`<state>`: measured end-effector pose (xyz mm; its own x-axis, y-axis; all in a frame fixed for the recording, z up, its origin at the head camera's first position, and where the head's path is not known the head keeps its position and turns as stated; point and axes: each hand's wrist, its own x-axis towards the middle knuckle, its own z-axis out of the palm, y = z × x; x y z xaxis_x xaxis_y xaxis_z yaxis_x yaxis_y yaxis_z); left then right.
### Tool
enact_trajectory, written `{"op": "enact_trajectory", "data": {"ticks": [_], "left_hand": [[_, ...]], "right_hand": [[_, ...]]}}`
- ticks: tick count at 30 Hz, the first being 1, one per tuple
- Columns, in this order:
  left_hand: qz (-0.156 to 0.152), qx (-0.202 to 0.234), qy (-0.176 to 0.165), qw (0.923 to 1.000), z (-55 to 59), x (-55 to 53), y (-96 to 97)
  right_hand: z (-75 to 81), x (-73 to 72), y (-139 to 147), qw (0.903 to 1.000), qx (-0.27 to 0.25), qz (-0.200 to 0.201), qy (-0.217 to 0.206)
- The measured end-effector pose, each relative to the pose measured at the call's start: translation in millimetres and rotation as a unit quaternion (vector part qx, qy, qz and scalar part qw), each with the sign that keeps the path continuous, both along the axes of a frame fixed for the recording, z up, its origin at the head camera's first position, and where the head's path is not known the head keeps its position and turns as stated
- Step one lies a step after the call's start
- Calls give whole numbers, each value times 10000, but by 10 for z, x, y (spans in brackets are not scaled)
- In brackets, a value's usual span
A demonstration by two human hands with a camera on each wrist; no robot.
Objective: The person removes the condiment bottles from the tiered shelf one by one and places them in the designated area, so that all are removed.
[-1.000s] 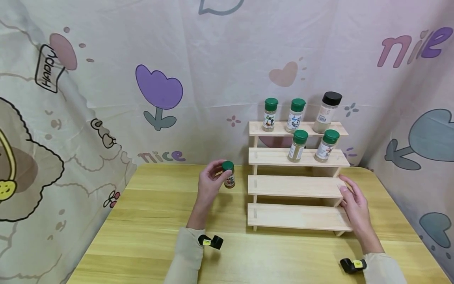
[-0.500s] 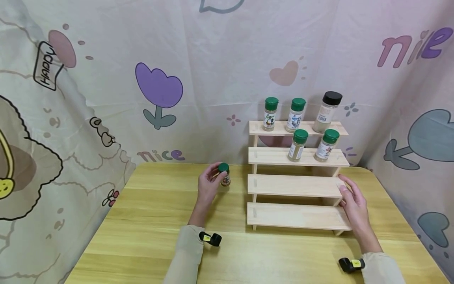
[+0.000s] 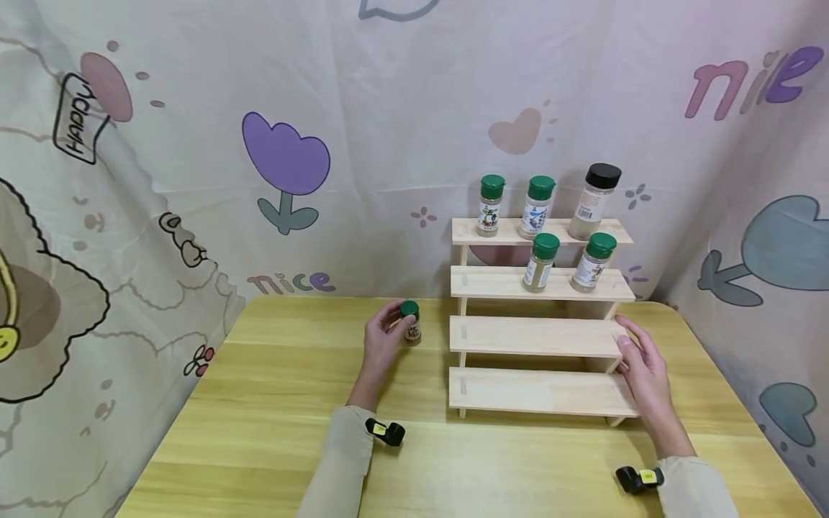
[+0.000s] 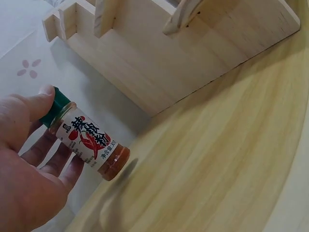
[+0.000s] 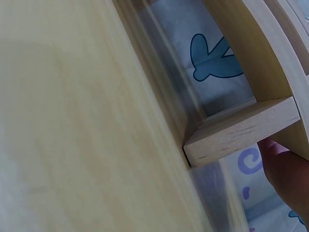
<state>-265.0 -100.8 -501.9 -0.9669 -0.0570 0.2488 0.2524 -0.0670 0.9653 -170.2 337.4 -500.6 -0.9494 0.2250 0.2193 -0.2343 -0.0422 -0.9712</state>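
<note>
My left hand point(image 3: 382, 338) pinches a small spice jar point(image 3: 412, 329) by its green lid, left of the wooden rack. In the left wrist view the jar point(image 4: 89, 140) shows red-orange powder and a chilli label. Its base seems to hang just above the table, with a shadow beside it. At the rack's right side, my right hand point(image 3: 648, 374) grips the end of the second-lowest shelf of the four-tier wooden rack point(image 3: 537, 336). Only part of that hand point(image 5: 287, 171) shows in the right wrist view, against the rack's underside.
Two green-lidded jars point(image 3: 490, 206) and a taller black-lidded jar point(image 3: 592, 203) stand on the top shelf. Two more green-lidded jars point(image 3: 539, 263) stand on the shelf below, toward its right. Behind the wooden table point(image 3: 272, 403) hangs a printed cloth point(image 3: 388, 144).
The left hand's jar has shifted slightly left, away from the rack, and stays in the fingers. My right hand keeps its place on the rack. The head view has moved a little.
</note>
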Motion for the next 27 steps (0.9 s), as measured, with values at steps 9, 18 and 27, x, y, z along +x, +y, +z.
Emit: {"op": "enact_trajectory", "data": {"ticks": [9, 18, 27], "left_hand": [[-48, -60, 36, 10000, -90, -73, 41], [-168, -215, 5, 9996, -64, -73, 5], [229, -168, 12, 9996, 166, 42, -76]], "right_hand": [[-1, -17, 17, 10000, 37, 7, -6], [26, -15, 20, 10000, 52, -13, 45], [3, -10, 14, 9999, 29, 87, 93]]}}
